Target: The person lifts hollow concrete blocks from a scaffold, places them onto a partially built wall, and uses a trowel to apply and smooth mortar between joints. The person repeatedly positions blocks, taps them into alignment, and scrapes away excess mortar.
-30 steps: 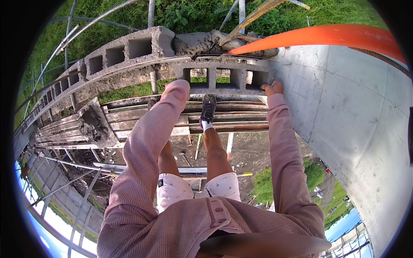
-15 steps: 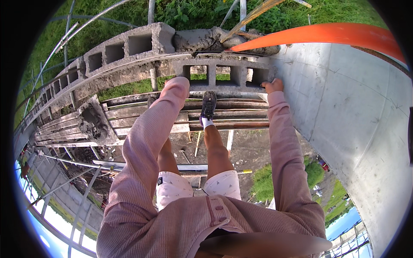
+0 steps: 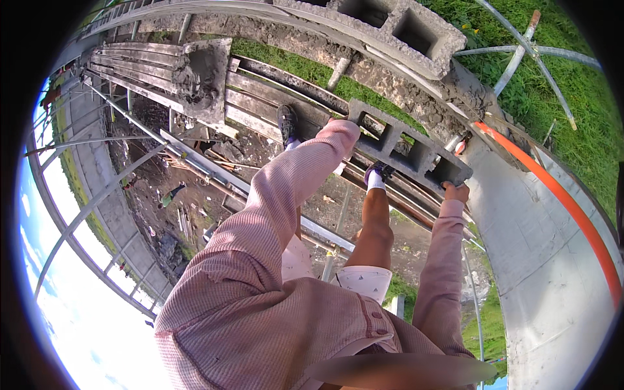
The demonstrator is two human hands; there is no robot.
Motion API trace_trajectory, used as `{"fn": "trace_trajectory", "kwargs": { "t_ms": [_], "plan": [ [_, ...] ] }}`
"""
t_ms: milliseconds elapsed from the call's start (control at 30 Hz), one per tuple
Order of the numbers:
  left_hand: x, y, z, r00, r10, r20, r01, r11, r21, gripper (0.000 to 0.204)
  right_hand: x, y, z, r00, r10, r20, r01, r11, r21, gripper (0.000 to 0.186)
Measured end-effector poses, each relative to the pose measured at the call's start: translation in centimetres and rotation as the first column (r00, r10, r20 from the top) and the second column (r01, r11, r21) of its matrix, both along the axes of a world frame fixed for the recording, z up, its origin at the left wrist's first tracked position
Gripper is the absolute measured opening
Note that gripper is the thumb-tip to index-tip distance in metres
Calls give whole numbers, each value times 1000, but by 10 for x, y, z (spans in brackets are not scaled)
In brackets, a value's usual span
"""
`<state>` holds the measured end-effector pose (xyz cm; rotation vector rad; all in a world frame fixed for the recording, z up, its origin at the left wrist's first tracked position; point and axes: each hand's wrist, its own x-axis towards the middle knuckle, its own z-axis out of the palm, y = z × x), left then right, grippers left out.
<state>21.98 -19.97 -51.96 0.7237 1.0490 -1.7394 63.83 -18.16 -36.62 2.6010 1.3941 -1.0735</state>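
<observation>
I hold a hollow concrete block (image 3: 408, 148) by its two ends. The block is grey, rough and pitted, rectangular, with square through-cavities along its length. My right hand (image 3: 456, 192) is closed on the block's right end, fingers curled over the edge; my left hand (image 3: 338, 125) sits at the left end, mostly hidden behind my ribbed pink sleeve (image 3: 286, 195), so I cannot tell how those fingers are set. Just beyond my fingers runs a block wall (image 3: 383, 32) with open square cells on top and a coarse, lumpy mortar bed (image 3: 416, 97). Below my fingers lie weathered scaffold planks (image 3: 260, 97), and my shoes (image 3: 287, 123) stand on them. Right of my right fingers is a smooth grey concrete surface (image 3: 546, 260) with an orange strip (image 3: 559, 195) along it. Compared with the earlier frame, the whole scene appears rotated, and the block runs diagonally rather than level; both hands remain at its ends.
</observation>
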Motion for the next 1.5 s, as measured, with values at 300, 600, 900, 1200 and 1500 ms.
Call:
{"fn": "trace_trajectory", "kwargs": {
  "t_ms": [300, 600, 900, 1200, 1500],
  "plan": [
    [-249, -119, 4, 758, 650, -53, -581, 710, 398, 41, -266, 9, -95, 955, 295, -39, -298, 944, -140, 43],
    [-433, -216, -23, 160, 983, 89, -800, 76, 596, 50, -641, 89, -209, 579, 815, -42, -815, 576, -59, 46],
    [-423, -279, -112, -578, 653, 489, -243, -710, 661, 61, -758, 94, -225, 316, 949, 2, -920, 307, -244, 71],
    [-427, -258, -103, -824, 411, 390, -47, -735, 676, 67, -1002, -18, -167, 160, 665, -730, -912, 382, 148, 59],
    [-415, -249, -107, -925, 141, 354, 138, -741, 657, 58, -1022, -4, -139, 583, -243, -775, -773, 128, -621, 25]
  ]
}}
